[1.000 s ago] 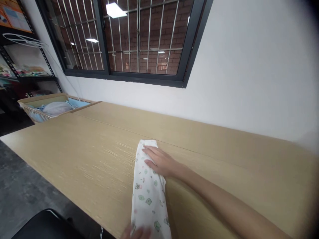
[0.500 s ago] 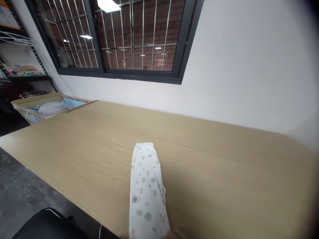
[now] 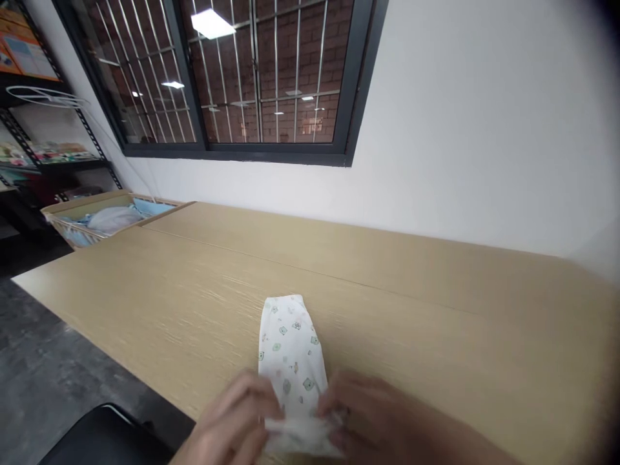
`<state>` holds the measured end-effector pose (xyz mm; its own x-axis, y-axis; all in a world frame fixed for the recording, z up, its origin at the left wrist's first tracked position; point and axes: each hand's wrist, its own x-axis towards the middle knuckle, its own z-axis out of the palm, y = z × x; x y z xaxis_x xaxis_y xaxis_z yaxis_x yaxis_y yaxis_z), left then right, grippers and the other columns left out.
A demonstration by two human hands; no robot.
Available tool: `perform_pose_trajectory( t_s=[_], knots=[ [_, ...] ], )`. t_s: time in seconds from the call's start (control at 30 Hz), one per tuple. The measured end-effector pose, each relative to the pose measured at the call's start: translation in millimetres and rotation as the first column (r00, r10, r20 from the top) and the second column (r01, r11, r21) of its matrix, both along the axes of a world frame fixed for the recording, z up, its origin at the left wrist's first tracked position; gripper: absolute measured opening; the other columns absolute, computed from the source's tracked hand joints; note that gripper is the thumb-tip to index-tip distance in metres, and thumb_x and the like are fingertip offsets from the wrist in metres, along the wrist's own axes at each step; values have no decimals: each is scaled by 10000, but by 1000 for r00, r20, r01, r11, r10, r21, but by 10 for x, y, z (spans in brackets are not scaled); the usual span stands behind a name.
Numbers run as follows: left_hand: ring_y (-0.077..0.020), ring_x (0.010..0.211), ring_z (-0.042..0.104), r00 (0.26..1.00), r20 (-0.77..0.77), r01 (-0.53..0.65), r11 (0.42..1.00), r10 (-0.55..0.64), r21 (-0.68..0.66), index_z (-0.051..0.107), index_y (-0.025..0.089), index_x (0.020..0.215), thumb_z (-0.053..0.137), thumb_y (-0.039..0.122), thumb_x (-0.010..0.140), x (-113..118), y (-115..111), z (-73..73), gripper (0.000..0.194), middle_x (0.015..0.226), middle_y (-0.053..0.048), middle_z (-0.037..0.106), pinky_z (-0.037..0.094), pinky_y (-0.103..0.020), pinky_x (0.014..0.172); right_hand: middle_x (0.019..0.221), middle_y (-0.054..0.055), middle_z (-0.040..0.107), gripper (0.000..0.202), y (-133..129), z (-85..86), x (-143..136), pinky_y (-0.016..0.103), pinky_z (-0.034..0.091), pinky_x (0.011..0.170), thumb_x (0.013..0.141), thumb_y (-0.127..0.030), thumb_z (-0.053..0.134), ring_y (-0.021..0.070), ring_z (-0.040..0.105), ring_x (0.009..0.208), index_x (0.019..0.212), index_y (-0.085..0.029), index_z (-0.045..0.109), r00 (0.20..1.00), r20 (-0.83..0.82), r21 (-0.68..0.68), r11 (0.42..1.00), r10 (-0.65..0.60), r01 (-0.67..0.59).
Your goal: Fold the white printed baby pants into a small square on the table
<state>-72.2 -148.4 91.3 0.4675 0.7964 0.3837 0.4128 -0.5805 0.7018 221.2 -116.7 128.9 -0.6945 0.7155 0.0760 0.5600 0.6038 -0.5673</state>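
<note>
A pair of white baby trousers (image 3: 290,342), folded lengthwise and printed with small green and pink figures, lies on the wooden table. Its narrow far end is flat, while the near part is lifted and blurred. My left hand (image 3: 237,416) is closed on the left side of that near part, fingers bent. Opposite it, my right hand (image 3: 368,410) pinches the right side. Motion smears both hands, and their fingertips partly cover the cloth.
The pale wooden table (image 3: 203,278) runs back to a white wall beneath a barred window (image 3: 271,77). A wooden crib (image 3: 62,226) with blue bedding adjoins its far left end. Shelving (image 3: 72,165) stands beyond. A black chair (image 3: 106,439) is at the front left edge.
Both hands have come into view and taken hold of the near part of the trousers. That part is now raised and gathered between them, so less cloth lies flat. The view has shifted slightly.
</note>
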Motion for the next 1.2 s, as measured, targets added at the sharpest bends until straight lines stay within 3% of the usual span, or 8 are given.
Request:
perform_pose_trajectory(
  t_s=[0.07, 0.17, 0.33, 0.5, 0.7, 0.83, 1.0, 1.2],
  knots=[
    [-171, 1026, 649, 994, 0, -112, 993, 112, 26, 617, 297, 1122, 472, 243, 1023, 12, 271, 146, 184, 1076, -35, 669, 548, -324, 875, 932, 6, 699, 150, 360, 182, -112, 289, 516, 688, 935, -282, 580, 180, 648, 784, 1056, -313, 664, 991, -121, -32, 999, -47, 44],
    [-190, 1019, 641, 957, -11, -288, 951, 291, 114, 618, 265, 1104, 486, 313, 1028, 140, 770, 139, 159, 1066, -41, 675, 520, -354, 890, 1083, 64, 660, 210, 855, 171, -270, 340, 510, 833, 973, -301, 536, 206, 634, 946, 1086, -254, 707, 977, -186, 10, 994, -102, 106],
    [-189, 877, 655, 900, -180, -353, 907, 396, 231, 661, 198, 997, 442, 222, 1014, 263, 1447, -148, 221, 934, -52, 682, 514, -319, 784, 1088, 108, 657, 276, 1488, -282, -433, 399, 505, 921, 979, -246, 496, 242, 630, 1020, 1078, -184, 746, 962, -178, 26, 976, -209, 217],
    [-219, 805, 633, 833, -234, -433, 855, 501, 286, 661, 151, 926, 406, 124, 977, 360, 1697, -317, 262, 874, -90, 658, 500, -341, 720, 1083, 126, 685, 273, 1778, -633, -511, 397, 496, 978, 973, -190, 495, 244, 631, 1064, 1071, -153, 748, 959, -187, 79, 969, -215, 233],
    [-289, 1108, 599, 808, -231, -407, 797, 542, 446, 592, 157, 1238, 443, 206, 991, 583, 1106, -421, 293, 1236, -141, 638, 511, -478, 948, 1267, 160, 642, 382, 1561, -592, -531, 463, 438, 1084, 1049, -288, 387, 267, 566, 1231, 1308, -140, 625, 962, -148, 272, 926, -230, 263],
    [-336, 1203, 591, 777, -267, -285, 696, 570, 659, 578, 166, 1331, 591, 352, 926, 780, 489, -946, 446, 1338, -147, 625, 551, -447, 918, 1580, 138, 423, 506, 1064, -368, -589, 464, 302, 1210, 1059, -369, 387, 264, 361, 1469, 1531, -188, 416, 995, -41, 284, 956, 92, -77],
    [-400, 1203, 581, 707, -31, -491, 522, 707, 698, 617, 249, 1337, 694, 346, 826, 1076, 198, -1638, 526, 1182, -129, 701, 474, -592, 1013, 1621, 100, 369, 546, 558, -214, -742, 387, 241, 1240, 1055, -369, 428, 208, 271, 1521, 1571, -208, 350, 891, -24, 48, 891, 453, -452],
    [-372, 1102, 643, 739, -209, -326, 611, 641, 721, 624, 275, 1341, 695, 338, 814, 911, 177, -1645, 535, 1125, -104, 737, 478, -589, 1011, 1612, 76, 386, 523, 581, -415, -817, 399, 158, 1262, 1078, -405, 390, 182, 237, 1532, 1571, -233, 358, 883, -12, -11, 883, 469, -469]
  ],
)
